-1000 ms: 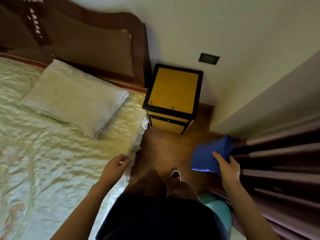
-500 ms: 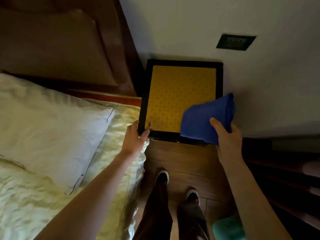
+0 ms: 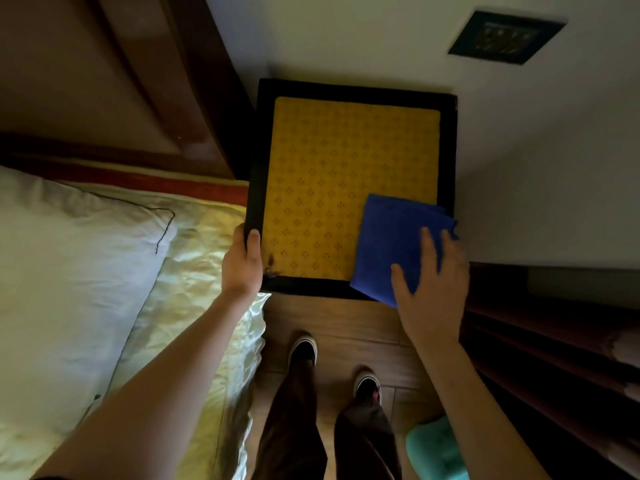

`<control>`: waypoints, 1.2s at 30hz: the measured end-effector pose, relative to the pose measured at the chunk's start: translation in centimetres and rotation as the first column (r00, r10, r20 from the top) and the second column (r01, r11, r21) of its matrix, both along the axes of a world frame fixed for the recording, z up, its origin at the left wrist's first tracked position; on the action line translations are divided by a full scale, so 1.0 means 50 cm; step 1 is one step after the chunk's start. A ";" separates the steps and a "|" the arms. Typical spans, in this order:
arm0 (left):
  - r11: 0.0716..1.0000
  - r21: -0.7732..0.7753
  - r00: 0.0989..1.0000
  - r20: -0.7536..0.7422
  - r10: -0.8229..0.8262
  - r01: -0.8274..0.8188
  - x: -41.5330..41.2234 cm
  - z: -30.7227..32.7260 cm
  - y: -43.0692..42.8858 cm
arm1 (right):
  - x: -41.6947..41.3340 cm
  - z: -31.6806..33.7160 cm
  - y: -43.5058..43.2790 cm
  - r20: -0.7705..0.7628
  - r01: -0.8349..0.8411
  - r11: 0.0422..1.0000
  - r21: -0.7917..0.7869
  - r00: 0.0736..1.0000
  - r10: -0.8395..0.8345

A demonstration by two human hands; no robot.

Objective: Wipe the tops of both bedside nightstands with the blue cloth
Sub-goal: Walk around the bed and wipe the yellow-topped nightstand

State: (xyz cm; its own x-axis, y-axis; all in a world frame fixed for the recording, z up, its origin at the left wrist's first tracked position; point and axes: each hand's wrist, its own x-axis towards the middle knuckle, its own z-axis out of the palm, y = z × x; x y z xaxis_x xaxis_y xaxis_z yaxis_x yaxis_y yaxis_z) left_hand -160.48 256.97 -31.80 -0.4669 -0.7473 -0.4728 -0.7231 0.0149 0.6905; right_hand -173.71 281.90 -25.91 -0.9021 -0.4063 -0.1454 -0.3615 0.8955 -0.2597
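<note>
A nightstand [image 3: 332,188] with a yellow patterned top and black rim stands against the wall beside the bed. The folded blue cloth [image 3: 388,237] lies flat on its near right corner, one corner hanging over the front rim. My right hand [image 3: 433,282] presses down on the cloth with straight, spread fingers. My left hand [image 3: 242,265] grips the near left corner of the nightstand's black rim, thumb on top.
The bed [image 3: 194,271] with a cream cover and a white pillow [image 3: 69,271] lies to the left, its wooden headboard [image 3: 138,81] behind. Dark curtain folds [image 3: 561,358] hang at the right. A wall socket [image 3: 505,36] sits above. A teal object [image 3: 433,452] lies on the wooden floor.
I stepped closer to the nightstand. My right hand brought the blue cloth down flat onto the top and opened over it. My left hand took hold of the near left corner.
</note>
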 end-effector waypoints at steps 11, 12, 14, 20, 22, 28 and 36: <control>0.966 0.015 0.966 -0.025 0.259 -0.259 0.009 -0.042 0.009 | -0.287 -0.124 -0.205 -0.152 -0.119 0.992 0.043 0.981 0.125; 0.962 0.018 0.961 -0.036 0.274 -0.273 0.010 -0.046 0.007 | -0.320 -0.127 -0.226 -0.159 -0.124 0.992 0.033 0.979 0.128; 0.956 0.023 0.954 -0.055 0.294 -0.293 0.010 -0.050 0.005 | -0.371 -0.127 -0.249 -0.150 -0.146 0.989 0.027 0.978 0.148; 0.968 0.015 0.966 -0.059 0.252 -0.251 0.006 -0.033 0.007 | -0.280 -0.103 -0.205 -0.118 -0.190 0.982 0.017 0.974 0.191; 0.972 0.010 0.970 -0.050 0.236 -0.236 0.005 -0.029 0.007 | -0.163 -0.100 -0.139 -0.114 -0.210 0.977 0.029 0.971 0.212; 0.979 0.004 0.978 -0.052 0.204 -0.204 0.003 -0.022 0.008 | 0.066 -0.107 -0.037 -0.043 -0.191 0.971 0.142 0.979 0.199; 0.972 -0.037 0.972 -0.044 0.232 -0.233 0.005 -0.042 0.008 | -0.250 -0.126 -0.333 -0.162 -0.105 0.993 0.055 0.980 0.112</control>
